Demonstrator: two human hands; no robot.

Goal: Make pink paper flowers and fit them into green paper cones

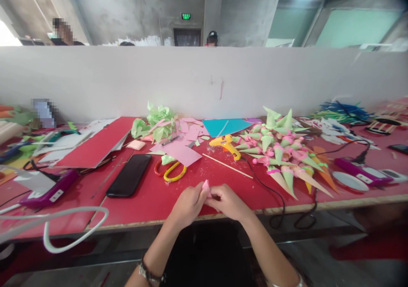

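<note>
Between both hands, over the front edge of the red table [121, 212], is a small folded piece of pink paper [206, 187]. My left hand [190, 204] is closed on its left side, the thumb along it. My right hand [228, 200] pinches it from the right, fingers curled. Fingers hide its lower part. Just beyond lie red-and-yellow-handled scissors [175, 172], their blades covered by pink paper sheets [185, 151]. A thin wooden stick [228, 166] and a yellow hot glue gun [225, 146] rest farther back. Right of the glue gun is a heap of green and pink paper cones [280, 151].
A black phone [129, 175] lies at the left, near a red card sheet [98, 142]. Purple power strips [363, 172] and cables sit on both sides. Crumpled green paper [156, 123] and a teal sheet [226, 127] lie before a white partition [143, 83]. People are beyond it.
</note>
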